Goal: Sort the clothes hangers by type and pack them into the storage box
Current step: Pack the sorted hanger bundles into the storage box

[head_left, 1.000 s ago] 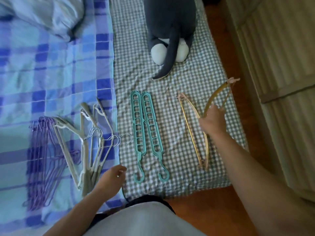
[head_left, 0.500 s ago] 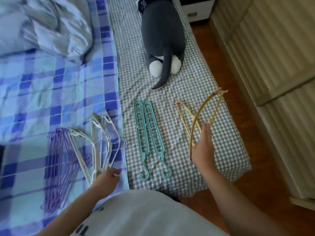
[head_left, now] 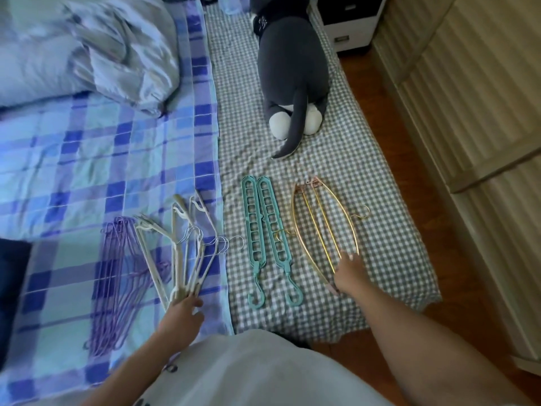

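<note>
A person's right hand (head_left: 348, 275), fingers extended, rests on the near ends of two thin gold metal hangers (head_left: 325, 230) lying flat on a grey-checked sheet (head_left: 366, 200), at 5 o'clock from a dark grey plush cat (head_left: 292, 83). The left hand (head_left: 181, 317) touches the near tips of fanned cream plastic hangers (head_left: 181, 253), its grip unclear. Purple wire hangers (head_left: 117, 273) lie at their 9 o'clock, two teal slotted plastic hangers (head_left: 266, 238) at their 3 o'clock
</note>
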Demonstrator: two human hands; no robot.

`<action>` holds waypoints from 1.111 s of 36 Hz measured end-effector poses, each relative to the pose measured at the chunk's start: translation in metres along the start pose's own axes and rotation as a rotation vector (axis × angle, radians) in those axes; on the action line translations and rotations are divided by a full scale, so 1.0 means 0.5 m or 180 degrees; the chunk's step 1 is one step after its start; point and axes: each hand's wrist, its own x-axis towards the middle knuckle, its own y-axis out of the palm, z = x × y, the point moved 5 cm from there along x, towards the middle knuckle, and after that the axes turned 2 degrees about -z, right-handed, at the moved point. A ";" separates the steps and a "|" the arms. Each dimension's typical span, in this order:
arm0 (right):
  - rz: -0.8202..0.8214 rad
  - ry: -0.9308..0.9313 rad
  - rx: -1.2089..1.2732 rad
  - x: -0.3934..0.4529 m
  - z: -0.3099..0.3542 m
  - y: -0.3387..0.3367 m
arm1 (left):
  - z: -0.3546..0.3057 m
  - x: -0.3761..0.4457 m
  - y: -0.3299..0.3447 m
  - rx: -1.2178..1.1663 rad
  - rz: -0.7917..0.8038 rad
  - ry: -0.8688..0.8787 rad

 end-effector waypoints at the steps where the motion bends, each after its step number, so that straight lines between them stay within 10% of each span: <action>1: 0.0037 -0.0109 -0.0169 -0.010 0.001 0.003 | 0.004 -0.004 0.002 -0.0016 -0.0020 0.0004; 8: 0.0129 -0.1284 -0.1142 -0.064 0.040 0.093 | 0.101 -0.043 0.030 -0.0149 -0.0079 -0.0113; 22: 0.0088 -0.0499 -0.0791 -0.109 0.169 0.105 | 0.339 -0.163 -0.023 -0.0826 -0.0479 -0.0514; 32: -0.0262 -0.2084 -0.0014 -0.511 0.570 0.325 | 0.549 -0.293 -0.083 -0.1864 -0.0646 -0.0126; 40: 0.0410 -0.3078 0.0409 -0.960 0.793 0.668 | 0.913 -0.544 -0.245 -0.3868 -0.1563 -0.0379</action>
